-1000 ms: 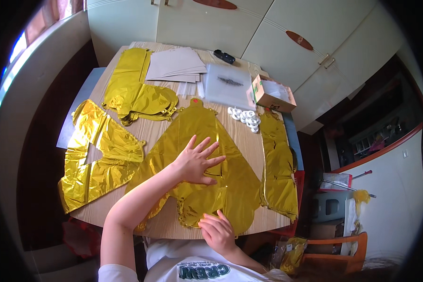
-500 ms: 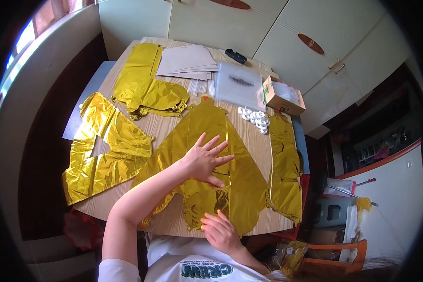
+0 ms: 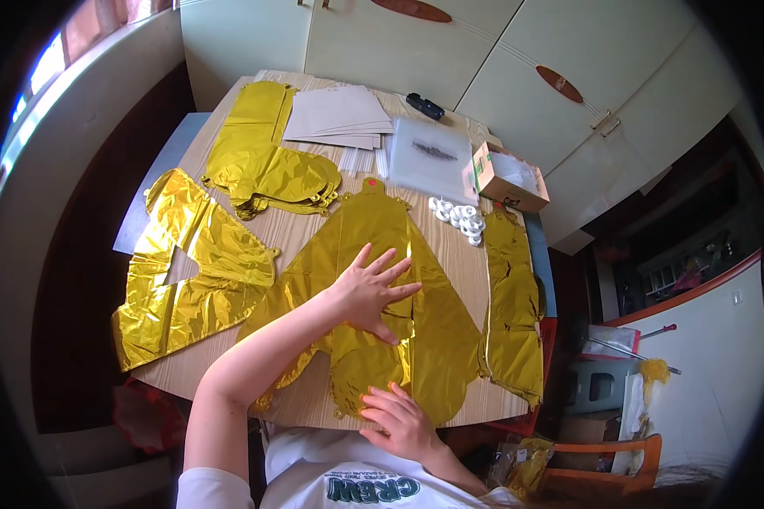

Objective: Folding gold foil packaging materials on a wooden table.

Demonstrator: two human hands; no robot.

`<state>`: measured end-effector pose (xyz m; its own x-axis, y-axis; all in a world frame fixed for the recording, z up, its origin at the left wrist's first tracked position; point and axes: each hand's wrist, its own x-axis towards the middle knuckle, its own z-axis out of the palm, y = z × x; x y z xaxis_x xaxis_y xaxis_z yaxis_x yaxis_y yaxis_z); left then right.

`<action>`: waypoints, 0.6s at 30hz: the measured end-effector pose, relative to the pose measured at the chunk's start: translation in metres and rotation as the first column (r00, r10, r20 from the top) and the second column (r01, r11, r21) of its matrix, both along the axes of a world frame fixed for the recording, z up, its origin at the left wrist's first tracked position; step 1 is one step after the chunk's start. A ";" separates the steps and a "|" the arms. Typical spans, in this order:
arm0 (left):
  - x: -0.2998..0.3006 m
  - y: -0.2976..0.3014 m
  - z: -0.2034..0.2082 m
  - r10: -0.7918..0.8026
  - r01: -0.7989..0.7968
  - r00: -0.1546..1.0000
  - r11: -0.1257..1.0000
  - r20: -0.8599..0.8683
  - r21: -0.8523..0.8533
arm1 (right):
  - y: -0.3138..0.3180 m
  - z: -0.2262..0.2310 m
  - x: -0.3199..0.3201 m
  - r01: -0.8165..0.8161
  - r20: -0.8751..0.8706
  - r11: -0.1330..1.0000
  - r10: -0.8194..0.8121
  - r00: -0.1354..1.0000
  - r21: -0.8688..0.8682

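A large flat gold foil balloon (image 3: 437, 339), shaped like the letter A, lies in the middle of the table. My left hand (image 3: 372, 290) presses on its centre, palm down with the fingers spread. At the near edge of the table, my right hand (image 3: 401, 424) rests on the lower part of the same foil, its fingers stretched out and slightly bent. Under and beside the right fingers, a folded-over section (image 3: 365, 373) of the foil shows creases. Neither hand grips anything.
To the left lies another gold foil balloon (image 3: 191, 271); a gold stack (image 3: 267, 165) sits behind it. Further back are grey-brown cards (image 3: 339, 114), clear plastic bags (image 3: 433, 157) and a small carton (image 3: 509, 178). White rolls (image 3: 458, 219) and folded gold foil (image 3: 514, 314) are at the right.
The foil just above my right hand looks smoother, with its dark crumple gone. My right fingers have shifted slightly; my left hand stays in nearly the same place.
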<state>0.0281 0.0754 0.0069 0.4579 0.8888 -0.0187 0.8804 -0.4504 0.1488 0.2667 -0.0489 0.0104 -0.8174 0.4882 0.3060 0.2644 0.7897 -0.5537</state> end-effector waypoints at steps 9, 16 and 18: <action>0.000 -0.001 0.002 0.002 -0.002 1.000 1.000 0.000 -0.006 | 0.064 -0.003 0.031 0.190 0.061 0.971 -0.201 0.978 0.145; 0.000 0.000 -0.002 -0.007 0.007 1.000 1.000 0.004 0.010 | 0.064 -0.007 0.031 0.117 0.181 0.971 -0.156 0.971 0.208; -0.001 0.000 0.000 -0.001 0.001 1.000 1.000 0.001 0.003 | 0.065 -0.008 0.032 0.106 0.197 0.973 -0.147 0.969 0.203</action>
<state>0.0274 0.0750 0.0065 0.4586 0.8885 -0.0159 0.8798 -0.4515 0.1487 0.2984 0.0164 0.0028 -0.8082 0.5414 0.2317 0.4627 0.8272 -0.3188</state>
